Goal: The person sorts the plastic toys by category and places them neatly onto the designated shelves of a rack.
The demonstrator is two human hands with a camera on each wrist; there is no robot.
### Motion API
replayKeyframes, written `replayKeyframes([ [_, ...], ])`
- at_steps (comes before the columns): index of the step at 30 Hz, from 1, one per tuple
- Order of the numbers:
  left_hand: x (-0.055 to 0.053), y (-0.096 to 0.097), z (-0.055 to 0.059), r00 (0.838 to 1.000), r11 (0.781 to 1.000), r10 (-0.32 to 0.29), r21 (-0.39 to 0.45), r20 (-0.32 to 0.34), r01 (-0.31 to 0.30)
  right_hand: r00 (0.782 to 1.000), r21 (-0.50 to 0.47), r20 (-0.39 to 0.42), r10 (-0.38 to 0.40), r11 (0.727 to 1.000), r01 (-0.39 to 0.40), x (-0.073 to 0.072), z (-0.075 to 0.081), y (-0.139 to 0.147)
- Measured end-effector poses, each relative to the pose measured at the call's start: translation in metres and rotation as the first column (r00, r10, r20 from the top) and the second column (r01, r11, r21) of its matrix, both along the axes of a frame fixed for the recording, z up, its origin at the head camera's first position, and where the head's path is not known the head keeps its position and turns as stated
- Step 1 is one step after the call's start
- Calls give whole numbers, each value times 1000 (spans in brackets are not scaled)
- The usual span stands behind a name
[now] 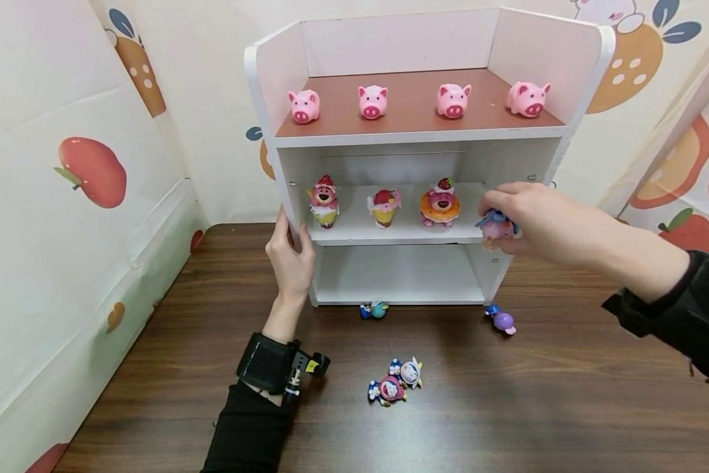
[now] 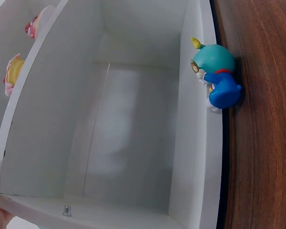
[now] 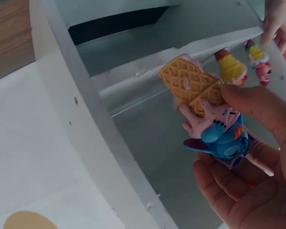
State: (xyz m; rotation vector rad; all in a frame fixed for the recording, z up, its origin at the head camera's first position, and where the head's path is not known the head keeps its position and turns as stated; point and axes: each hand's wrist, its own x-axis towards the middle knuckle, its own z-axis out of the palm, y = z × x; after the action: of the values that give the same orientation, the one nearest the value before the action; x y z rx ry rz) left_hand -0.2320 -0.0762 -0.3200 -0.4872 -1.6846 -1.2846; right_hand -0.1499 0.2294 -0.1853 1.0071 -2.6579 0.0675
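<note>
While the left hand (image 1: 292, 259) grips the 9 o'clock side panel of the white shelf unit (image 1: 401, 272), thumb and fingers on either face (steadying it, I'd guess), the right hand (image 1: 534, 213) pinches a blue-and-pink cone figurine (image 1: 497, 228) at 3 o'clock, by the end of the middle shelf (image 1: 363, 242). Right grip is nearly closed: thumb at the waffle's edge, fingers behind the body, presumably to keep the cone's end free. Even spacing of three figurines (image 1: 384, 209) toward 9 o'clock looks deliberate; same for four pink pigs (image 1: 372, 102) at 12.

Head view: right hand covers much of the held figurine; can't tell whether it touches the shelf. Left wrist view crops the left hand to a sliver at 8 o'clock. Two small figures (image 1: 391, 389) at 6 o'clock touch or overlap, unclear which.
</note>
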Motion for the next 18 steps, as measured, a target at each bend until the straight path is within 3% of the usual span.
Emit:
replayKeyframes([
  [18, 0, 0, 0, 1000, 1000, 2, -7, -2, -2, 985, 61, 40, -166, 985, 163, -41, 5, 1],
])
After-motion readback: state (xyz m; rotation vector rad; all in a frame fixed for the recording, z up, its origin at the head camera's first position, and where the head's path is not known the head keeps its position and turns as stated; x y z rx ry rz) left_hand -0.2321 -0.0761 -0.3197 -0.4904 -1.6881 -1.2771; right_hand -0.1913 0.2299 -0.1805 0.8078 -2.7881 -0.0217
